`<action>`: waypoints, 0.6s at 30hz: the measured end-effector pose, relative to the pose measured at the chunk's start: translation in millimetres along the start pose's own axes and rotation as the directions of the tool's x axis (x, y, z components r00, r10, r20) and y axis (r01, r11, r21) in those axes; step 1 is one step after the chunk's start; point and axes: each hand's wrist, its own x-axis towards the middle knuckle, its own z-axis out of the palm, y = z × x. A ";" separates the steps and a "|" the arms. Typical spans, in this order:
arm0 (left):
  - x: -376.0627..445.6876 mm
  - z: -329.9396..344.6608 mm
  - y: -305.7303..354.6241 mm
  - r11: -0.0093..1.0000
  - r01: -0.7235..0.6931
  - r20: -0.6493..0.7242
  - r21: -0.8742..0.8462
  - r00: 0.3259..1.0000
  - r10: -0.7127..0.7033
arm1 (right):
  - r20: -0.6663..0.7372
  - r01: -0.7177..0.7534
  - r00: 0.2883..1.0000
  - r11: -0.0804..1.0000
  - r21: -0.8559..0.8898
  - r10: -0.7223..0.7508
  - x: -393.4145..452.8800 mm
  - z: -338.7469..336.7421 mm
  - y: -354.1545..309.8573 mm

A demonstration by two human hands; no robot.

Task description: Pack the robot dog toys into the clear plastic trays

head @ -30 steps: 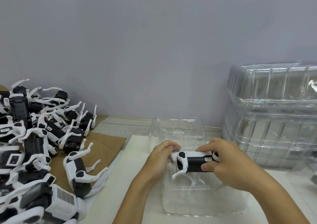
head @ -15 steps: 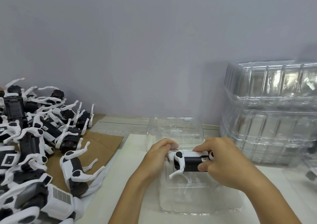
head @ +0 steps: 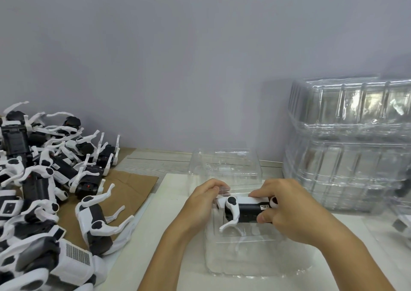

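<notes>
1. Little had shifted since the earlier frames: both hands kept the robot dog toy [head: 245, 209] low over the clear plastic tray [head: 255, 259].
2. Right hand [head: 289, 212] pinched its body; left hand [head: 201, 204], fingers curled, held the end beside it.
3. Seating it looked imminent; the pile of toys [head: 44, 179] waited left of the left hand.

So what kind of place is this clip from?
Probably a packing bench in a small toy workshop: a pile of robot dogs on cardboard, stacked clear trays, and one dog held over an open tray.
</notes>
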 end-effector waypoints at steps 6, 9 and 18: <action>-0.6 1.1 0.5 1.000 -0.016 -0.007 0.008 1.000 0.016 | -0.018 -0.046 0.999 0.997 0.061 0.047 -1.3 -5.8 2.3; 0.1 1.3 -0.2 1.000 -0.023 -0.015 0.006 1.000 0.023 | -0.021 -0.060 0.998 0.997 0.053 0.061 -6.0 -19.4 6.2; 1.1 1.4 0.0 0.999 -0.015 -0.016 0.031 1.000 0.016 | -0.099 -0.097 0.991 0.994 -0.042 0.093 -9.7 -34.4 13.2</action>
